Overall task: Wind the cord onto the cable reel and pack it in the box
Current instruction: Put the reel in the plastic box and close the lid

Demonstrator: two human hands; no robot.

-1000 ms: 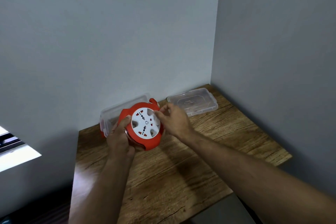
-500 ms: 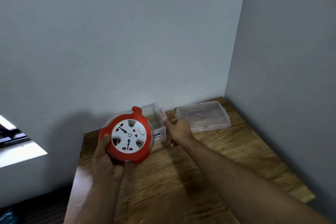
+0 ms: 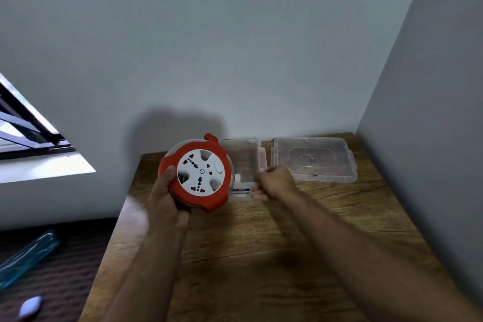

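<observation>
The left hand (image 3: pixel 167 198) has its fingers wrapped around the rim of the red-and-white cable reel (image 3: pixel 200 174), held up off the counter (image 3: pixel 261 256) with no loose cord trailing, so the winding looks done. To its right, the right hand (image 3: pixel 274 181) grips the near edge of the open clear box (image 3: pixel 243 162), apparently steadying it. Its lid (image 3: pixel 313 158) lies just beside it, so packing and closing remain.

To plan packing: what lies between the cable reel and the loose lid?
In the head view, the clear box and the right hand gripping it lie between cable reel and lid.
</observation>
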